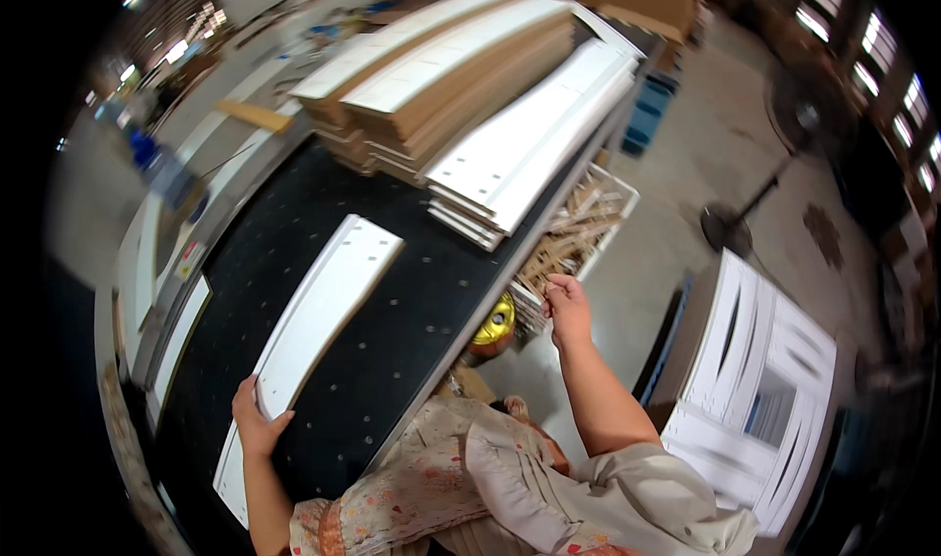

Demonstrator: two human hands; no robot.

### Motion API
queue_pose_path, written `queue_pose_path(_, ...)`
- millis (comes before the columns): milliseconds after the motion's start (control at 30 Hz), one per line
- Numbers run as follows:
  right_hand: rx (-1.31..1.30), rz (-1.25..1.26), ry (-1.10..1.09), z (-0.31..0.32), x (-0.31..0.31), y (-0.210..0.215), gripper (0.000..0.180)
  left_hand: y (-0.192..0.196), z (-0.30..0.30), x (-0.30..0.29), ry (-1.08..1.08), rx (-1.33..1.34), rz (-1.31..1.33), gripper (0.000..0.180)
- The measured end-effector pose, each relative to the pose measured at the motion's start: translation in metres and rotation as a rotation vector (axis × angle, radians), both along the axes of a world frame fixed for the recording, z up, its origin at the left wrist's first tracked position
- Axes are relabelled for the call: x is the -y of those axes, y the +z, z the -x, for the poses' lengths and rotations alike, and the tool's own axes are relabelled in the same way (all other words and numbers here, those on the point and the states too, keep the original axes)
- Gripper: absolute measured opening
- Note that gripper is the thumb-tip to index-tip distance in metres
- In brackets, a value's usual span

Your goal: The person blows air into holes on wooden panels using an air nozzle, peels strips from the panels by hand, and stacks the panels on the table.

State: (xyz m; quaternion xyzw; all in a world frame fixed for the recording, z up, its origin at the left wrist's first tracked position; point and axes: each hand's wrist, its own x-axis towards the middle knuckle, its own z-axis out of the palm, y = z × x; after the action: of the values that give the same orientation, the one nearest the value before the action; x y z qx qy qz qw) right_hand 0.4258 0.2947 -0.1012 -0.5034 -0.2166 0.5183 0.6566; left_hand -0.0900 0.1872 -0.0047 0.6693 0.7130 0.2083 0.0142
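Honestly, with left grip [259, 425] clasping the white panel [331, 299], keeping it flat on the counter [412, 311] beneath seemed smart; couldn't tell if right grip [569, 313] was closed.

Passage around the white board [328, 291].
Right of board: strip of black tabletop [412, 303]; a hand could pass. Left of board: second strip, bounded by slim white panel [180, 342]. Beyond its far end: short gap, then stacked boards [539, 130] block. Over its nearer part: left hand [260, 424] in the way.
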Motion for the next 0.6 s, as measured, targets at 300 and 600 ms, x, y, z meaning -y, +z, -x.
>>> queue_pose_path(300, 1.045, -1.257, 0.644, 0.203, 0.0, 0.166, 0.044, 0.045, -0.063, 0.044, 0.176, -0.32, -0.158, 0.088)
queue_pose_path(600, 1.63, -1.219, 1.315, 0.346, 0.013, 0.188, 0.048, 0.028, -0.082, 0.074, 0.286, -0.348, -0.248, 0.082)
